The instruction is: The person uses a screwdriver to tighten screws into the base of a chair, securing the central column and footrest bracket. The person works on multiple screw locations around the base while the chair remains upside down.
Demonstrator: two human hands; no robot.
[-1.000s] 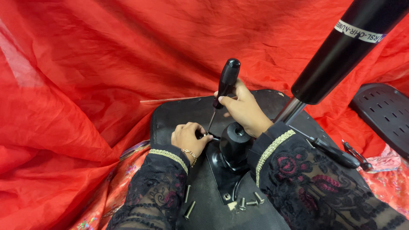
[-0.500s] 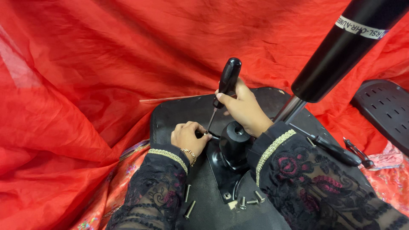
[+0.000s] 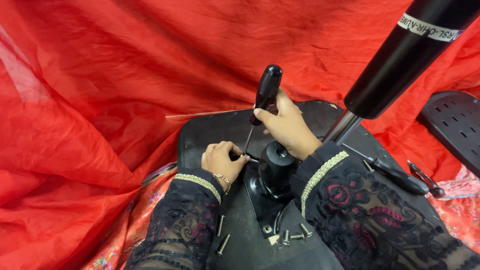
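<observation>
The screwdriver (image 3: 260,107) stands nearly upright, leaning slightly, with its thin shaft running down to the edge of the black metal plate (image 3: 265,210) that carries a round black hub (image 3: 276,167). The right hand (image 3: 287,125) is wrapped closed around the lower part of the screwdriver's black handle, just above the hub. The left hand (image 3: 220,160) sits just left of the hub, its fingers pinched shut at the screwdriver's tip; whatever they pinch is too small to make out, probably a screw. The plate lies on a black seat underside (image 3: 210,130). Just below the plate, several loose screws (image 3: 292,235) lie clustered, with two more bolts (image 3: 221,235) to the left of them. To the right of the hub, a black gas cylinder (image 3: 400,55) rises at a slant, and a second black-handled tool (image 3: 397,175) lies beneath it. Red cloth (image 3: 100,100) surrounds the seat.
</observation>
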